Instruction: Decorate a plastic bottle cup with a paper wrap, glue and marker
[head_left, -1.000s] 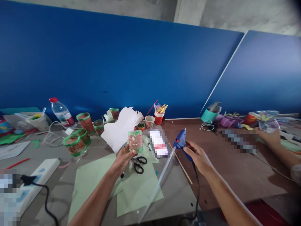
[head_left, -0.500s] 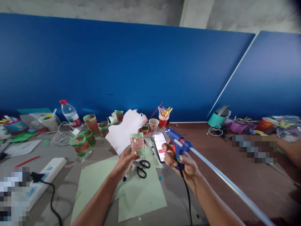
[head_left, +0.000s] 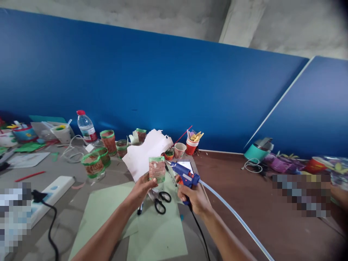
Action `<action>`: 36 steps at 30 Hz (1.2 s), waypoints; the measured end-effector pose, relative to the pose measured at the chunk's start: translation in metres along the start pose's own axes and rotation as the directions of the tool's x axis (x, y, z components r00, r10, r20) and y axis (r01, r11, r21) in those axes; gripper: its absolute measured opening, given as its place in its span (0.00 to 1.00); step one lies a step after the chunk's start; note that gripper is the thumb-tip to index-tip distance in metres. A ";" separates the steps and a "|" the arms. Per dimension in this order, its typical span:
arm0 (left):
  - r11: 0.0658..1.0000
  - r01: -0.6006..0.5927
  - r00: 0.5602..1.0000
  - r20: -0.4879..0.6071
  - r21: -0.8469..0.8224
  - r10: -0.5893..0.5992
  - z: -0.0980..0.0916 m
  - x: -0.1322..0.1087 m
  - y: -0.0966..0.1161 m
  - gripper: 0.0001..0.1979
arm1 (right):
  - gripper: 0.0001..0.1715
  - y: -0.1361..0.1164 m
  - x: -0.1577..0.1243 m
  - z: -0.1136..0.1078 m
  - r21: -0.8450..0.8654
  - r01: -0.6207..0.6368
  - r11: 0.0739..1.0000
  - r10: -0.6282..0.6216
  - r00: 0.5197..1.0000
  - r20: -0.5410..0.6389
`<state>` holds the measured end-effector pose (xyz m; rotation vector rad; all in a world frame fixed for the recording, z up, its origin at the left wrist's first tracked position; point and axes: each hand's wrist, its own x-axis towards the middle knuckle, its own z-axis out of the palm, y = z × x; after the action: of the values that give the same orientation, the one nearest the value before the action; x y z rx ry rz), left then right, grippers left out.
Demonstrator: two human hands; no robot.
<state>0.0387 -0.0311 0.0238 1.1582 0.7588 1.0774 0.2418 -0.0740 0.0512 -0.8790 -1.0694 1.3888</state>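
My left hand point(head_left: 144, 186) is closed on a small brown cup with green edges point(head_left: 157, 169), its thumb on the near face. My right hand point(head_left: 193, 194) is wrapped round the handle of a blue hot glue gun point(head_left: 186, 173). The gun's nozzle points left and sits close to the cup's right side. From the gun's back a long clear glue stick curves down to the right. Below my hands, black-handled scissors point(head_left: 160, 206) lie on pale green paper point(head_left: 154, 235). A phone point(head_left: 186, 165) lies partly hidden behind the gun.
A torn white sheet point(head_left: 141, 156) stands behind the cup. Several brown-and-green cups point(head_left: 92, 169) and a water bottle point(head_left: 87, 128) are at the left. A white power strip point(head_left: 50, 197) lies front left, and a turquoise container point(head_left: 258, 150) stands right. Another person's arm point(head_left: 338, 192) shows at the far right.
My right hand has brought the glue gun left, its nozzle now near the cup. My left hand still holds the cup. The camera view has tilted slightly.
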 end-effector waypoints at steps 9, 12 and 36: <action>0.999 -0.021 0.999 -0.027 0.046 0.022 0.004 0.001 0.001 0.32 | 0.20 0.019 -0.012 -0.002 -0.162 0.117 0.980 -0.102 0.990 0.100; 0.999 -0.023 0.999 -0.035 0.042 0.024 0.006 0.000 0.002 0.31 | 0.21 0.026 -0.014 -0.003 -0.259 0.109 0.960 -0.098 0.994 0.058; 0.994 -0.098 0.995 -0.003 0.055 0.098 0.010 0.000 0.001 0.31 | 0.20 0.016 -0.016 0.005 -0.499 0.073 0.864 -0.117 0.992 -0.056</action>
<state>0.0478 -0.0346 0.0280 1.2500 0.7460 1.1482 0.2341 -0.0903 0.0364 -1.2254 -1.4153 0.9915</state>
